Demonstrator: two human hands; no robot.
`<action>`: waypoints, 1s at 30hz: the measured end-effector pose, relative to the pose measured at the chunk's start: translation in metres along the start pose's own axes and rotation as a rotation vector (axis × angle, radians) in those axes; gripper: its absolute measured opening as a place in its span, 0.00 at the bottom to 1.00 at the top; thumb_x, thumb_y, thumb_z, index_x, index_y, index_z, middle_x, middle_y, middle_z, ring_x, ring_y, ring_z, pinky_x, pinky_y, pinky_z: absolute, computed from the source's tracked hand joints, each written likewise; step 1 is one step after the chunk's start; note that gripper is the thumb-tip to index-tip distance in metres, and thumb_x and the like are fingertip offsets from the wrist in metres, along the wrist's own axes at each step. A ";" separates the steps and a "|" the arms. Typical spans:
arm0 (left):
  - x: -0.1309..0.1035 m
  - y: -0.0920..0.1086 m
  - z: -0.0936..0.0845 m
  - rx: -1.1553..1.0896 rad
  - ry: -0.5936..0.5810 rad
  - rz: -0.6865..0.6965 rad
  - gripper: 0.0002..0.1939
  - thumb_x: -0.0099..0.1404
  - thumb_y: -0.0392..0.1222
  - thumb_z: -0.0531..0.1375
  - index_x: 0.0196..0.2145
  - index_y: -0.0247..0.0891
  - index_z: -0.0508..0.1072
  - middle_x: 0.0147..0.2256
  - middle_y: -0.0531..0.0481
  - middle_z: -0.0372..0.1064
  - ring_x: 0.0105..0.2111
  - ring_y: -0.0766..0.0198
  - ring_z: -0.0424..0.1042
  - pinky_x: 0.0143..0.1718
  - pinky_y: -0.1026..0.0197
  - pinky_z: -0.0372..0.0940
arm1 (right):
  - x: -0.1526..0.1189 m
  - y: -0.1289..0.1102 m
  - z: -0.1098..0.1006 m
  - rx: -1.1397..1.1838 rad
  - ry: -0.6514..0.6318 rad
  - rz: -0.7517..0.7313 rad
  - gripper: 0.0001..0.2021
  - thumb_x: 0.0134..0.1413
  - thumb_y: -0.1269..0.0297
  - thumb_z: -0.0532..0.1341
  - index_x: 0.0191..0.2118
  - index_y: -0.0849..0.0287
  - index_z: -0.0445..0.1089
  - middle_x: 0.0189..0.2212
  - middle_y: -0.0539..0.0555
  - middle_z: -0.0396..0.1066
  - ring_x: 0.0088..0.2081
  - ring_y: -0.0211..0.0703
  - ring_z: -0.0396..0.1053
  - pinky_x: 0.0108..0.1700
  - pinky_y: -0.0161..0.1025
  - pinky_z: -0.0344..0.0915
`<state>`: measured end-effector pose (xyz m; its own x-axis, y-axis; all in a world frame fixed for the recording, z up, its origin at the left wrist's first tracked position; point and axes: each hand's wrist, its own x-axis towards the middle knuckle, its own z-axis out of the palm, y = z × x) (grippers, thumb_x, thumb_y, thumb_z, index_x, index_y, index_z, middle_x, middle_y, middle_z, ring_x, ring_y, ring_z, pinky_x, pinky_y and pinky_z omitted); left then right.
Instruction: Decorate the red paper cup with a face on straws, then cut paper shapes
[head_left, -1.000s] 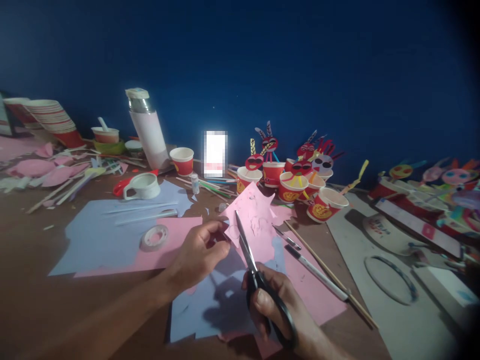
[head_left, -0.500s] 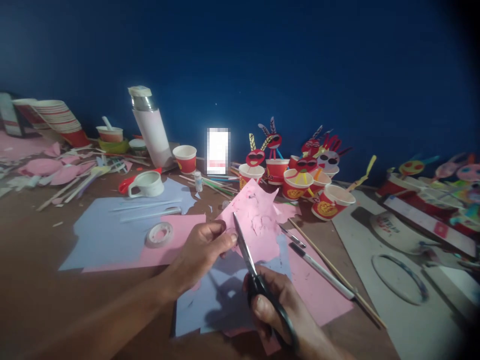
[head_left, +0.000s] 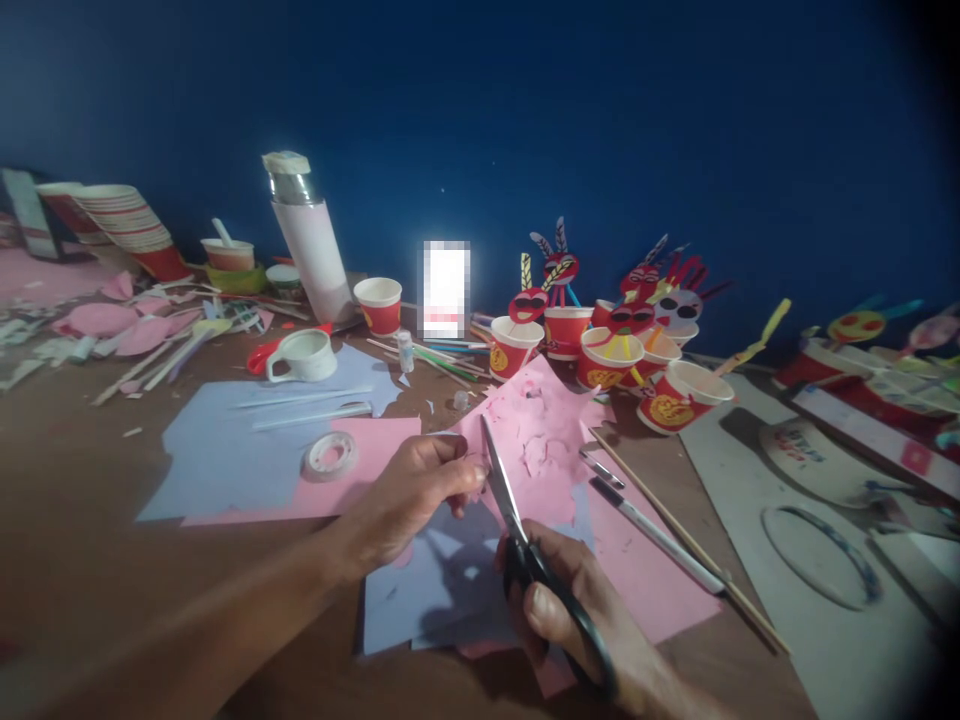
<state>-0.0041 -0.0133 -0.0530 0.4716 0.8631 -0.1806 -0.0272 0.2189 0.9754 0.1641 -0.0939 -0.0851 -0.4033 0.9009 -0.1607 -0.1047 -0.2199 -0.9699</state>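
My right hand point(head_left: 566, 590) is wrapped round the black handles of a pair of scissors point(head_left: 504, 480). The blades point up and away, lying close together over pink paper point(head_left: 551, 430) with ragged cut edges and small marks. On the other side of the blades, my left hand point(head_left: 420, 490) is closed in a pinch on the pink paper near its left edge; the exact grip is partly hidden. Below both hands lies blue paper point(head_left: 420, 590) in shadow, with more pink paper point(head_left: 660, 590) to its right.
A roll of tape point(head_left: 330, 456) rests on pink and blue sheets at left. Behind stand a white cup-shaped lid point(head_left: 304, 357), a flask point(head_left: 311, 255) and paper cups point(head_left: 517, 345) with decorated faces. A marker point(head_left: 656, 535) and a wooden stick point(head_left: 690, 545) lie right.
The whole view has shifted slightly, so things sit a little further right and most a little higher. Both hands keep their holds, and the scissor blades stay near the left hand's fingertips.
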 end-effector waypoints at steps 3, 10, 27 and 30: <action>0.000 -0.001 0.000 -0.043 -0.035 -0.027 0.07 0.56 0.36 0.57 0.22 0.34 0.68 0.21 0.55 0.62 0.23 0.70 0.60 0.28 0.65 0.57 | 0.000 -0.001 0.000 -0.006 0.014 0.003 0.23 0.46 0.43 0.59 0.33 0.61 0.60 0.17 0.44 0.57 0.16 0.29 0.54 0.18 0.28 0.52; -0.001 -0.003 0.000 -0.090 -0.036 -0.100 0.08 0.55 0.36 0.58 0.20 0.35 0.67 0.21 0.55 0.63 0.24 0.70 0.61 0.28 0.65 0.58 | 0.000 -0.001 -0.001 -0.017 0.035 0.013 0.23 0.45 0.44 0.61 0.33 0.61 0.61 0.18 0.44 0.57 0.16 0.29 0.55 0.18 0.27 0.54; 0.002 -0.004 -0.002 -0.028 -0.030 -0.083 0.09 0.55 0.39 0.58 0.20 0.34 0.67 0.20 0.54 0.62 0.23 0.68 0.62 0.26 0.64 0.58 | 0.000 0.002 -0.001 -0.022 0.051 0.034 0.23 0.44 0.44 0.62 0.32 0.61 0.61 0.15 0.43 0.57 0.14 0.28 0.54 0.17 0.26 0.53; 0.002 -0.004 -0.002 -0.001 -0.026 -0.060 0.09 0.56 0.39 0.58 0.21 0.34 0.68 0.20 0.53 0.62 0.23 0.68 0.63 0.28 0.63 0.58 | 0.000 0.003 -0.002 -0.026 0.058 0.026 0.22 0.44 0.44 0.62 0.32 0.61 0.62 0.15 0.43 0.57 0.14 0.28 0.55 0.16 0.26 0.52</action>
<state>-0.0048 -0.0116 -0.0570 0.4954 0.8362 -0.2354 0.0010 0.2704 0.9627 0.1657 -0.0942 -0.0879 -0.3523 0.9153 -0.1953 -0.0710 -0.2342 -0.9696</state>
